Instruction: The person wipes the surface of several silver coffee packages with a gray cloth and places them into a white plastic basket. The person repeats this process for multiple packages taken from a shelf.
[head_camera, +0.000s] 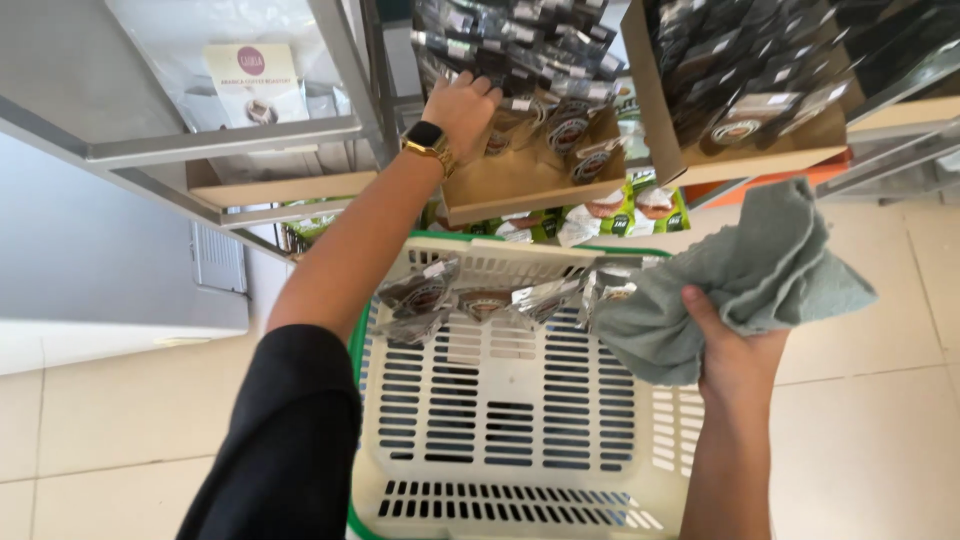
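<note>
**Left hand in the sachet box, right hand holding the cloth**

In the head view, I look down over a cream plastic basket (510, 420) with a green rim, standing on a pale tiled floor (870, 440). The left hand (462, 108) reaches up into a brown cardboard tray (510, 185) on the shelf, and its fingers are curled over the dark foil sachets (560, 125) standing there. I think it touches them, but whether it already pinches one I cannot tell, because the fingertips are hidden between the packets. A gold watch with black face (428, 140) sits on that wrist, and a black sleeve (285, 440) covers the upper arm.

The right hand (735, 350) is closed around a grey-green cloth (740, 270), which is bunched and hangs partly over the right side of the basket.

Several silver sachets (480, 295) lie already in the far end of the basket, just beside the cloth. A second cardboard tray (740, 100) with more dark packets stands to the right, and green-and-white packets (610, 210) lie on the shelf below.

In my judgement the sachets are light, thin and a little slippery because of the foil; they bend easily. The best hold is on the flat sealed top edge, between thumb and fingers. The cloth is soft and limp, so a full fist is suitable.
</note>
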